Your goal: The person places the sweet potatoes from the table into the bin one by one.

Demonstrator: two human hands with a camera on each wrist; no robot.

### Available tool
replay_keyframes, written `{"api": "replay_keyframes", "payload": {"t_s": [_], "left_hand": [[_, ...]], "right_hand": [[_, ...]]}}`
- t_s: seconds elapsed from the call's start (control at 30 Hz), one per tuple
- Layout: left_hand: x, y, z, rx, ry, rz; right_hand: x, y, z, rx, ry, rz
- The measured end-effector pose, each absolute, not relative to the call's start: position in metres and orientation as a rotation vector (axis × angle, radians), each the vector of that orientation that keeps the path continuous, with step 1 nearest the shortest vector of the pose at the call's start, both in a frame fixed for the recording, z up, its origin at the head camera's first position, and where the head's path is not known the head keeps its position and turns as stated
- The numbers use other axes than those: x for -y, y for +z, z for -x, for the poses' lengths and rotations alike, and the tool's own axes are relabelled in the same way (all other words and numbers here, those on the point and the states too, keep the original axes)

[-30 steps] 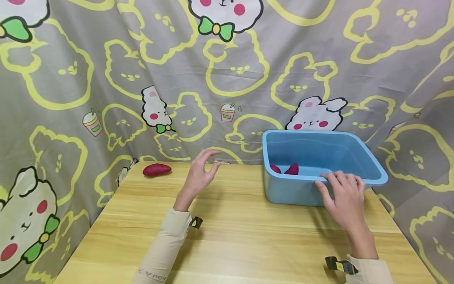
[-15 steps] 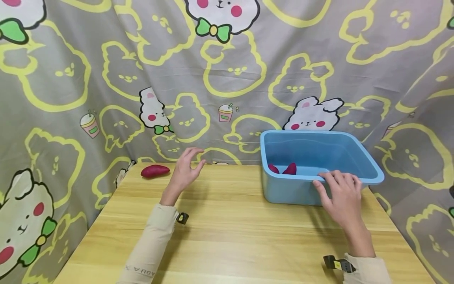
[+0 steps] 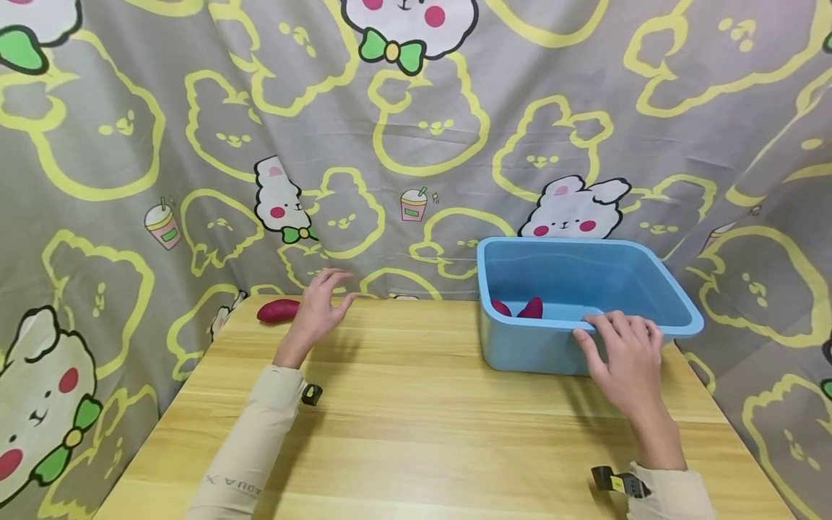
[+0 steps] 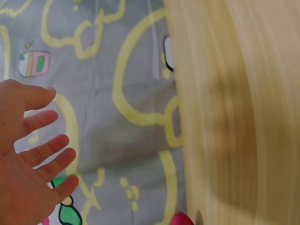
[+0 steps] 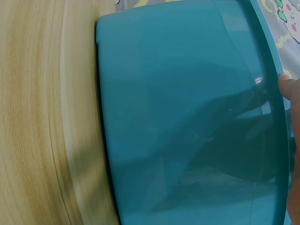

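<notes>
My left hand (image 3: 318,307) hovers over the back left of the table, fingers spread and relaxed, holding nothing. Just to its left lies a purple-red sweet potato (image 3: 276,311), its right end hidden behind the hand. In the left wrist view only a tip of the sweet potato (image 4: 181,219) shows at the bottom edge. My right hand (image 3: 630,357) grips the near rim of a blue plastic tub (image 3: 552,347), fingers over the edge and thumb in front. Inside the tub, two sweet potatoes (image 3: 531,308) show at the left, partly hidden by the near wall.
The wooden table (image 3: 416,433) reaches back to a grey curtain (image 3: 429,144) with yellow cartoon outlines, which also hangs along both sides. The tub stands at the table's back right, close to the curtain.
My left hand has moved left, from the middle back of the table to beside the lone sweet potato, now overlapping its right end. My right hand stays on the tub's rim.
</notes>
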State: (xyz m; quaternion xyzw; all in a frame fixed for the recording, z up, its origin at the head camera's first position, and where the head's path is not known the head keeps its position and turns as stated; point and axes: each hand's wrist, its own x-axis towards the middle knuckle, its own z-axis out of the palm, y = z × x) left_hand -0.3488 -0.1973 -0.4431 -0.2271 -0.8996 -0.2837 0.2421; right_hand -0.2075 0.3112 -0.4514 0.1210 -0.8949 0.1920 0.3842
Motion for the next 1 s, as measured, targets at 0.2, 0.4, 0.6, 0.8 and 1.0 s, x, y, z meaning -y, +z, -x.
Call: {"api": "replay_keyframes", "payload": {"t_s": [0.2,0.4,0.6,0.8,1.0], "left_hand": [[0.21,-0.442,0.35,2.539,-0.734,0.55],[0.219,-0.443,0.352,2.583,-0.723,0.5],[0.232,-0.446,0.356,2.623,-0.659,0.448],[0.244,-0.45,0.36,2.687,-0.613,0.39],[0.255,-0.456,0.366,2.732,-0.567,0.37]], "right_hand": [[-0.313,-0.451,0.208,2.274,0.487,-0.311],[-0.312,-0.451,0.207,2.283,0.495,-0.306],[-0.311,-0.451,0.206,2.293,0.495,-0.303],[-0.311,-0.451,0.206,2.287,0.491,-0.302],[-0.311,-0.451,0.206,2.284,0.484,-0.314]]}}
